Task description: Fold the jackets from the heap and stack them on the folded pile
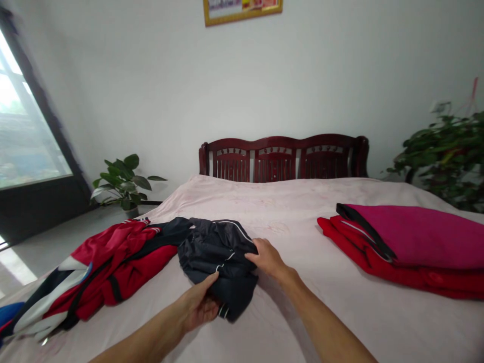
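The bed (287,212) serves as the reference point; it carries a pale pink cover and stands against a white wall, with a dark red wooden headboard (283,157) at its far end.

A dark navy garment (217,252), bunched and trimmed with thin white piping, lies on the near left part of the bed. The left hand (198,305) grips its near edge, thumb on top and fingers curled under the cloth. The right hand (266,258) is closed on the garment's right edge, fingers pressed into the fabric. Both hands hold the garment, which rests on the cover rather than being lifted clear.

Touching the garment's left side is a loose heap of clothing (98,272) in red, navy and white, spread toward the bed's near left corner.

On the right part of the bed, well apart from the hands, sits a folded stack: a magenta piece (419,233) on top of a red piece (401,272).

A potted plant (123,184) stands on the floor left of the bed, beside a large window (22,131). A leafy shrub (446,159) stands right of the bed. A framed picture (242,10) hangs above the headboard.
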A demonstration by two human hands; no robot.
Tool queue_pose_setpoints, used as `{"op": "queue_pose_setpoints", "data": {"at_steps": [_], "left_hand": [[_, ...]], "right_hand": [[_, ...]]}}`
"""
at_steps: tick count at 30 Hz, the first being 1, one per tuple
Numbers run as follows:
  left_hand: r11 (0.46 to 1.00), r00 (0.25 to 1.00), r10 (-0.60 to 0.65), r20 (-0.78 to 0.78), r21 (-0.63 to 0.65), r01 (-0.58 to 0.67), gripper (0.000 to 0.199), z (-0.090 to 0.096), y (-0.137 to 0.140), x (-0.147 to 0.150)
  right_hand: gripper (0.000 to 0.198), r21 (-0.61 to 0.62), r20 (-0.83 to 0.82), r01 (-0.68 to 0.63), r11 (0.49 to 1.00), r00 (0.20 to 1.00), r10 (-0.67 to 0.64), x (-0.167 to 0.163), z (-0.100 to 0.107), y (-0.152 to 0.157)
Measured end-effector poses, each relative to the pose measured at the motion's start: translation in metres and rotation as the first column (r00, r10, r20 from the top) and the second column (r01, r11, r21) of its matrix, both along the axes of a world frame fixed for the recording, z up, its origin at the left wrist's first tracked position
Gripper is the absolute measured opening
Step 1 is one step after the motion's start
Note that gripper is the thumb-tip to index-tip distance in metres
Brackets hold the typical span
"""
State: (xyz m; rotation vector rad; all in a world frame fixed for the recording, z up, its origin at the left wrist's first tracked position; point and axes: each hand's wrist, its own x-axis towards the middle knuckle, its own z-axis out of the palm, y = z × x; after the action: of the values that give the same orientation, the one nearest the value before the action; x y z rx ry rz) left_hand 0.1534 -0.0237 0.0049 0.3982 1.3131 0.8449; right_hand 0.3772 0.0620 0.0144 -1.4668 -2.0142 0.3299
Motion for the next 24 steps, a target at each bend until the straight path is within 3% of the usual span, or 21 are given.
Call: {"op": "queue_pose_setpoints", "data": {"at_steps": [2, 5, 6, 8, 11, 13, 15, 17, 19, 21, 24], "left_hand": [[0.992, 0.989, 0.107, -0.097, 0.076, -0.100, 0.012, -0.004, 0.007, 0.010], [0.964, 0.968, 0.186, -0.171, 0.225, -0.145, 0.013, 0.005, 0.022, 0.003], [0.943, 0.957, 0.218, -0.190, 0.292, -0.157, 0.014, 0.015, 0.030, -0.004], [0.872, 0.931, 0.299, -0.209, 0.456, -0.177, 0.019, 0.045, 0.052, -0.025], [0.704, 0.885, 0.421, -0.199, 0.687, -0.181, 0.033, 0.103, 0.088, -0.057], [0.487, 0.814, 0.526, -0.247, 0.872, -0.050, 0.034, 0.133, 0.105, -0.068], [0.315, 0.770, 0.550, -0.324, 0.934, 0.169, 0.031, 0.146, 0.112, -0.066], [0.259, 0.771, 0.452, -0.449, 0.893, 0.368, 0.028, 0.138, 0.107, -0.051], [0.258, 0.768, 0.298, -0.567, 0.823, 0.507, 0.027, 0.114, 0.096, -0.026], [0.274, 0.768, 0.193, -0.610, 0.786, 0.555, 0.025, 0.084, 0.082, 0.003], [0.313, 0.822, 0.100, -0.560, 0.802, 0.508, 0.023, 0.048, 0.064, 0.044]], "right_hand": [[0.012, 0.077, 0.014, 0.011, 0.997, 1.000, -0.012, -0.002, 0.001, -0.007], [0.012, 0.154, -0.212, 0.105, 0.983, 0.975, -0.071, 0.003, 0.015, -0.019], [0.016, 0.160, -0.345, 0.138, 0.977, 0.936, -0.075, 0.005, 0.023, -0.024], [0.024, 0.154, -0.630, 0.179, 0.972, 0.775, -0.043, 0.006, 0.035, -0.036], [0.032, 0.071, -0.868, 0.096, 0.993, 0.496, 0.014, -0.001, 0.030, -0.068], [0.040, -0.050, -0.884, -0.127, 0.991, 0.468, 0.015, -0.004, 0.010, -0.094], [0.051, -0.213, -0.857, -0.351, 0.912, 0.516, -0.002, 0.001, -0.011, -0.116], [0.057, -0.320, -0.839, -0.358, 0.877, 0.536, -0.088, 0.018, -0.023, -0.126], [0.060, -0.318, -0.848, -0.236, 0.918, 0.503, -0.164, 0.041, -0.021, -0.122], [0.074, -0.229, -0.849, -0.140, 0.963, 0.513, -0.127, 0.060, -0.013, -0.108], [0.103, -0.119, -0.768, -0.060, 0.991, 0.639, -0.054, 0.063, -0.006, -0.084]]}}
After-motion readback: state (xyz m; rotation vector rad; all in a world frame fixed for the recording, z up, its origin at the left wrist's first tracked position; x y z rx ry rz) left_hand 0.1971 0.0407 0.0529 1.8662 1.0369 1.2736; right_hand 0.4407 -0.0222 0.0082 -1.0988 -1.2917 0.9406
